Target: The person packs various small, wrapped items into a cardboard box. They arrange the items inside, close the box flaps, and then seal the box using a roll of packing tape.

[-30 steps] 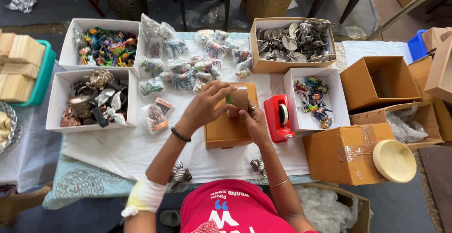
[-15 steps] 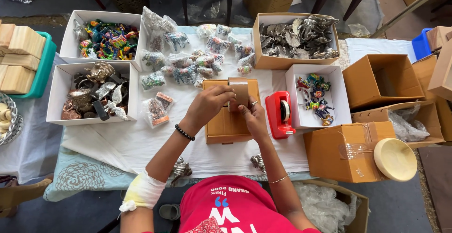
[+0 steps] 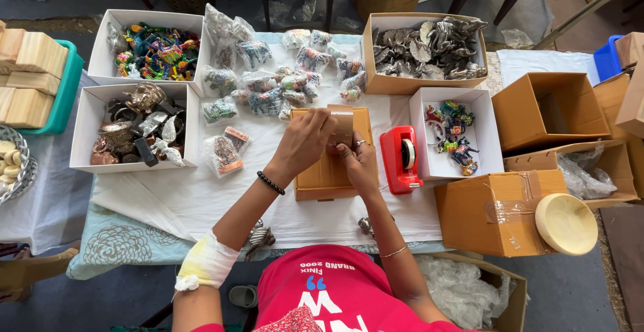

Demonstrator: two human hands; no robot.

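Both my hands meet over a flat brown cardboard box (image 3: 320, 179) lying on the white cloth at the table's middle. My left hand (image 3: 305, 141), with a black bead bracelet on the wrist and a bandage on the forearm, grips a small brown tape-wrapped object (image 3: 343, 125) from the left. From below, my right hand (image 3: 359, 164), which wears a ring, holds the same object. A red tape dispenser (image 3: 401, 159) stands just right of the box.
White boxes of coloured figurines (image 3: 151, 50) and of metal items (image 3: 134, 131) sit at left. Bagged figurines (image 3: 282, 80) lie behind the flat box. A box of grey metal pieces (image 3: 426, 50), open cartons (image 3: 550, 111) and a pale bowl (image 3: 567, 223) on a taped carton fill the right.
My hands have shifted slightly on the small brown object above the flat box. Nothing else on the table has moved.
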